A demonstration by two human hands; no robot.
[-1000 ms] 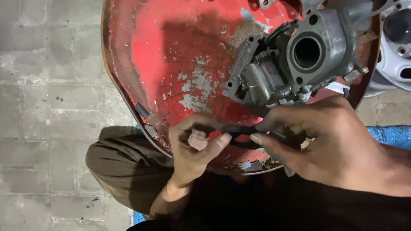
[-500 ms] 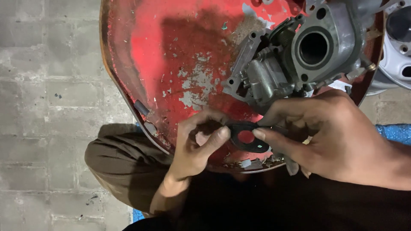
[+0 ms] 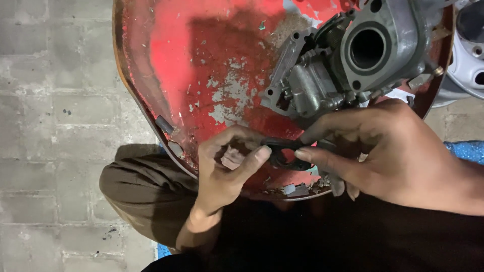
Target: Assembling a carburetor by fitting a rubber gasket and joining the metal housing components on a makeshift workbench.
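— Where's the small black rubber gasket ring (image 3: 280, 151) right now?

— Pinched between both hands, just above the near edge of the round red metal tray with flaking paint (image 3: 201, 60). The left hand (image 3: 227, 171) has thumb and forefinger closed on its left end; the right hand (image 3: 393, 151) grips its right end with thumb and fingertips.

— So which way does it run?

— Its long axis lies roughly left to right, parallel to the tray's near edge, stretched flat between the two grips. Much of it is hidden by fingers, so its full outline can't be told.

— And the grey cast-metal carburettor body with the round bore (image 3: 353, 60)?

— It sits toward the far right part of the tray, up and to the right of the gasket, bore facing upward. The right hand is the nearer one; its knuckles lie just below the casting, not touching as far as I can see.

— Anything else around?

— A silvery wheel rim (image 3: 471, 55) past the tray's right edge, and grey paving bricks (image 3: 50, 100) to the left.
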